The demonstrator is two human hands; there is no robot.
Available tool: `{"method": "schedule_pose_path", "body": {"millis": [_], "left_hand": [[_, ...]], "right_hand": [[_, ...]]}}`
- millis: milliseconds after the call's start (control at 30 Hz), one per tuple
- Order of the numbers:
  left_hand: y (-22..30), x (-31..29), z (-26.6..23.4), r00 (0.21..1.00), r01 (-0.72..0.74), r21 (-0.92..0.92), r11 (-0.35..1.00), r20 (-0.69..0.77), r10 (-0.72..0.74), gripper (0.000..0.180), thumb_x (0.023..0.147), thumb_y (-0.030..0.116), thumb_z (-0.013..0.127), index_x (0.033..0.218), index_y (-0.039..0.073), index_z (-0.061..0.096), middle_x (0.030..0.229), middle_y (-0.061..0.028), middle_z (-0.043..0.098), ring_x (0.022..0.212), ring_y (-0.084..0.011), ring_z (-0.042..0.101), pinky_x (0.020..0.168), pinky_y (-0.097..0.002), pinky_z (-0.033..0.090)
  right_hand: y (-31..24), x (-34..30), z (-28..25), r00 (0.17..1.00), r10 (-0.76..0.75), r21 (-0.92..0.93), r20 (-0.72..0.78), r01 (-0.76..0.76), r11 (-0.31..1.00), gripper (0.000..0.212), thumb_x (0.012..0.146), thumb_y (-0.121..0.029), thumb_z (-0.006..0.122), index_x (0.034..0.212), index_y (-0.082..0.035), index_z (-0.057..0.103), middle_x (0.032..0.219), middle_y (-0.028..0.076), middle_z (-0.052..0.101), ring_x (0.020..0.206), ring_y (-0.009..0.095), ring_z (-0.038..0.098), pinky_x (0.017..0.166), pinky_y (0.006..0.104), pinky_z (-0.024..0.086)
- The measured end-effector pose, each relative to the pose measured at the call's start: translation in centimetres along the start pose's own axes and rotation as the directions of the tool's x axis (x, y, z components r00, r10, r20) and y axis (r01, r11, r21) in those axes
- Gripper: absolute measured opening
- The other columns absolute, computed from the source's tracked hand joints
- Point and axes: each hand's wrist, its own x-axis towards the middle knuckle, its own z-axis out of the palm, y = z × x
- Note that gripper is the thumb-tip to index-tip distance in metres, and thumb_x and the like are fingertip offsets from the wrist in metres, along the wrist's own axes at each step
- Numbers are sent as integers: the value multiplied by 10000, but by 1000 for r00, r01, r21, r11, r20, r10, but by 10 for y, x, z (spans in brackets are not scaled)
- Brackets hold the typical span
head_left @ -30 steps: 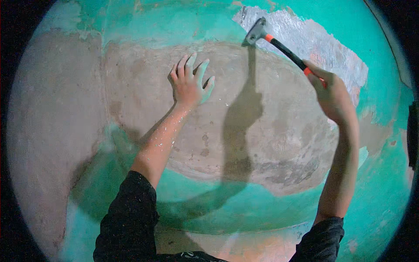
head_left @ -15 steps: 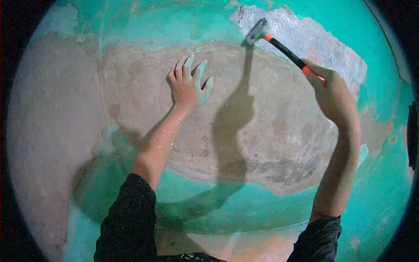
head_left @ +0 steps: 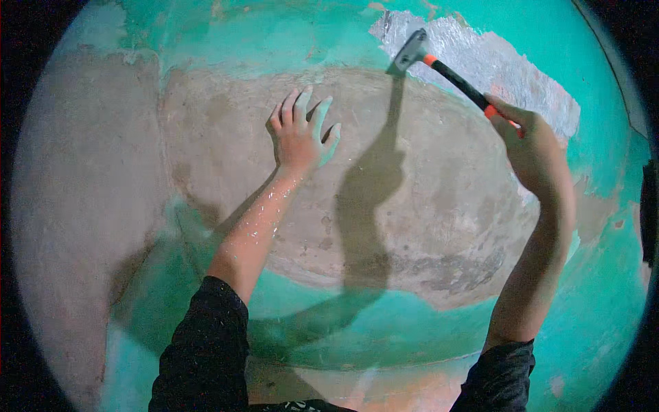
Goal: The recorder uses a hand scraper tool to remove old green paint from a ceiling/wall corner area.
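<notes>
My right hand (head_left: 534, 147) is closed round the handle of a scraper (head_left: 454, 80) with a black and orange grip and a wide grey head. The scraper's head lies at the lower left border of a bare silvery-white patch (head_left: 473, 58), where green paint has come off the wall. To the left, my left hand (head_left: 301, 134) rests on the brownish-grey bare part of the wall (head_left: 425, 185), fingers spread, holding nothing. Small pale flakes dot my left forearm (head_left: 257, 220). Where the blade's edge meets the wall is hard to make out.
Green paint (head_left: 329, 316) still covers the wall below and above the bare area. A vertical seam (head_left: 163, 130) runs down the left, beside a greyish stretch of wall (head_left: 82, 206). Shadows of my arms fall across the surface. A dark object (head_left: 649, 213) stands at the right rim.
The view has shifted slightly, and the scraper with my right hand sits a little further right. My left hand stays on the same part of the wall.
</notes>
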Motion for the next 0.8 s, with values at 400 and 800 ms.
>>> {"method": "schedule_pose_path", "body": {"millis": [400, 800], "left_hand": [[-1, 1, 0, 1000, 1, 20, 1000, 1, -1, 606, 876, 412, 767, 1430, 218, 614, 1541, -114, 463, 1449, -345, 384, 1137, -564, 296], [-2, 0, -1, 1000, 4, 18, 1000, -3, -4, 581, 873, 449, 748, 1397, 224, 635, 1525, -133, 473, 1442, -345, 393, 1153, -591, 285]], "right_hand": [[-5, 1, 0, 1000, 1, -59, 31, 1, 998, 347, 1061, -277, 600, 1360, -128, 693, 1083, 298, 712, 973, 342, 743, 899, 401, 540], [-6, -13, -11, 997, 65, -94, 41, -61, 994, 344, 1047, -253, 618, 1366, -150, 699, 1128, 266, 732, 1019, 352, 740, 932, 407, 536]]}}
